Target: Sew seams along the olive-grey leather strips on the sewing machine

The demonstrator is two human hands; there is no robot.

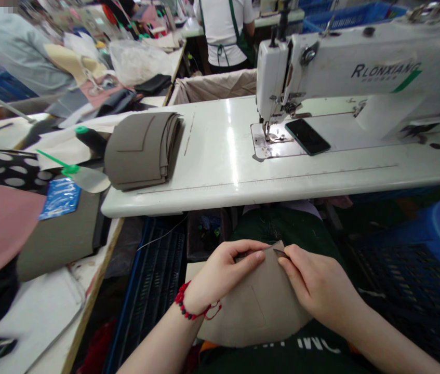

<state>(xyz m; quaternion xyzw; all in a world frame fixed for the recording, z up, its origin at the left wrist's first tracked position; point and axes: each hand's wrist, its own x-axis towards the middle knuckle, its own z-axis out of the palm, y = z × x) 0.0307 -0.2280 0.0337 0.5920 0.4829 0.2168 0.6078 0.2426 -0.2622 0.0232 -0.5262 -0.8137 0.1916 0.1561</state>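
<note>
Both hands rest in my lap, below the table's front edge, on a taupe fabric piece (261, 306). My left hand (223, 272), with a red bead bracelet on its wrist, pinches the upper edge of the piece between thumb and fingers. Fingers closed, my right hand (313, 280) grips the same top corner from the right. A small dark tip shows between the two hands at that corner; I cannot make out what it is. The piece lies over my dark green apron (282, 228).
A white sewing machine (360, 67) stands on the white table (223, 176), with a black phone (307, 136) beside its needle. A stack of taupe pieces (142, 150) lies at the table's left end. Blue crates (430, 244) sit at my right and a dark blue crate (153, 280) below left. A person in a white shirt (223, 26) stands behind.
</note>
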